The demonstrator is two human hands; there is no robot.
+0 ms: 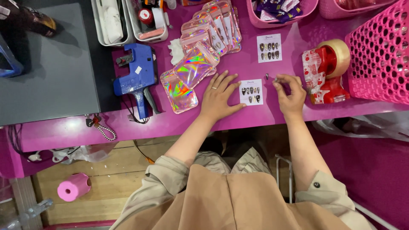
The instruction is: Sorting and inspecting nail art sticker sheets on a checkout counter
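My left hand (219,98) lies flat on the pink table (272,115), its fingertips holding down the left edge of a small white card of press-on nails (251,92). My right hand (290,93) hovers just right of the card, thumb and forefinger pinched on a tiny object I cannot make out. A small dark piece (267,76) lies on the table between the hands. A second nail card (269,47) rests further back.
Holographic pink pouches (200,51) fan out at the back left. A blue price-label gun (137,76) lies left. A red tape dispenser (327,70) and a pink mesh basket (381,55) stand right. White bins (128,21) sit behind.
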